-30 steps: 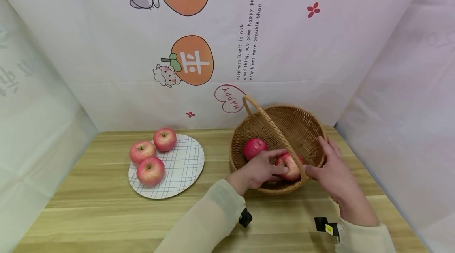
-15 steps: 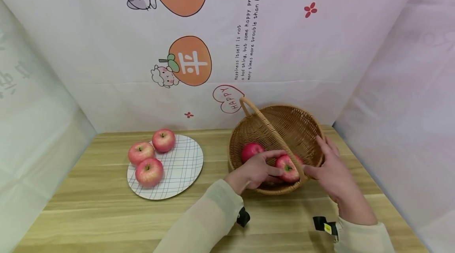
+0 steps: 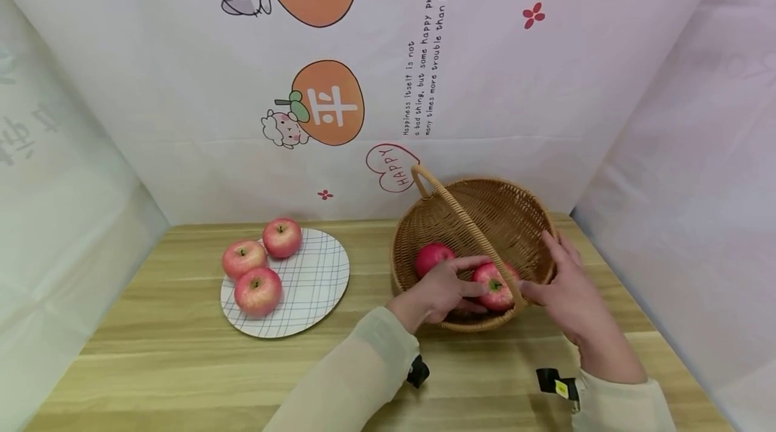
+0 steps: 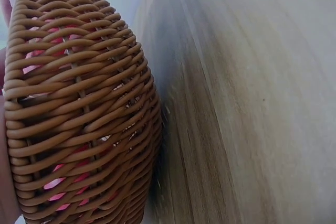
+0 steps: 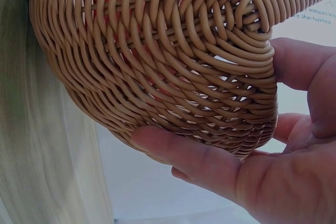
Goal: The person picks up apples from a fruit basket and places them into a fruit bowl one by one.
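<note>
The round wicker basket [image 3: 515, 213] with an arched handle [image 3: 463, 216] stands on the table at the right, tilted. My left hand [image 3: 439, 292] reaches over its near rim, thumb and finger on the left side of a red apple [image 3: 494, 294] under the handle. Its stem end faces up toward me. A darker red apple [image 3: 433, 258] lies farther left inside the basket. My right hand [image 3: 572, 294] grips the basket's right rim. In the right wrist view its fingers [image 5: 184, 153] lie along the woven wall. Only the basket's outside fills much of the left wrist view; the left fingers are hidden there.
On the left of the wooden table [image 3: 182, 358] lies an oval, grid-patterned plate [image 3: 312, 284]. Three apples [image 3: 257, 292] are grouped at its left side. A printed white cloth [image 3: 485, 81] rises behind the table, and white cloth hangs at both sides.
The apple at my left hand has turned, so its stem end now shows. The darker apple sits slightly lower in the basket. My right hand keeps its place on the rim.
</note>
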{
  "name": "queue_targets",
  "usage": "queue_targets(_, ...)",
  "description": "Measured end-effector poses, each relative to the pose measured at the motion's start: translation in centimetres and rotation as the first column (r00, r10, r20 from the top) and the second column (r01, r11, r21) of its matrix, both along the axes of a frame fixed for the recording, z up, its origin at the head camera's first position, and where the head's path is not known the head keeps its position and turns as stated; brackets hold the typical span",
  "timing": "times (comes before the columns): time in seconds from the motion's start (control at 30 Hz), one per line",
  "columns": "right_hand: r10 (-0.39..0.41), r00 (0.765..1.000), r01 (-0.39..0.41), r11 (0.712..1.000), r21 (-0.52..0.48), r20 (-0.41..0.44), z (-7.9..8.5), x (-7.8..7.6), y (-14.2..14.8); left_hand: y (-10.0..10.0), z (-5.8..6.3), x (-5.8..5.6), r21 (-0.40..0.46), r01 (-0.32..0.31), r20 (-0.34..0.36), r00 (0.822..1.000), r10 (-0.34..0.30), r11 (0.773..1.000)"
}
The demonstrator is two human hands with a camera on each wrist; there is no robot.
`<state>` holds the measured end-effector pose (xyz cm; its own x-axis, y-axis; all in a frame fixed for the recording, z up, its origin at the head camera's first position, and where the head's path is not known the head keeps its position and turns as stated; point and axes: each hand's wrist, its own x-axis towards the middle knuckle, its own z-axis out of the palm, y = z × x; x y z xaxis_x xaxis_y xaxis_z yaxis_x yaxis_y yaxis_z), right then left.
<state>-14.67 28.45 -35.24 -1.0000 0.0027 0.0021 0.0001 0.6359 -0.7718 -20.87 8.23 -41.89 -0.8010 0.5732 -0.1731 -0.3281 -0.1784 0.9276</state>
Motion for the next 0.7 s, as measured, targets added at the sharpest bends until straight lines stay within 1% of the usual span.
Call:
queue_targets(0.17, -0.006, 1.000, 0.006, 1.000, 0.009, -0.003, 0.1, 0.0, 0.0, 0.2, 0.1, 0.1, -0.005, -0.035, 0.001, 0.999, 0.035, 0.999)
queue_targets(0.33, -0.009, 1.000, 0.009, 1.000, 0.009, 0.003, 0.1, 0.1, 0.0, 0.1, 0.2, 0.2, 0.006, -0.049, 0.013, 0.999, 0.049, 0.999)
queue_targets(0.43, -0.009, 1.000, 0.009, 1.000, 0.007, 0.007, 0.0, 0.1, 0.0, -0.2, 0.7, 0.2, 0.015, -0.053, 0.019, 0.998, 0.052, 0.998)
queue_targets(0.57, -0.011, 1.000, 0.011, 1.000, -0.003, 0.000, 0.1, 0.1, -0.1, -0.7, 1.4, 0.4, 0.013, -0.056, 0.008, 0.998, 0.056, 0.998)
queue_targets(0.7, -0.013, 1.000, 0.013, 1.000, -0.013, -0.006, 0.1, 0.2, -0.1, -1.4, 1.8, 0.5, 0.025, -0.060, 0.004, 0.998, 0.059, 0.998)
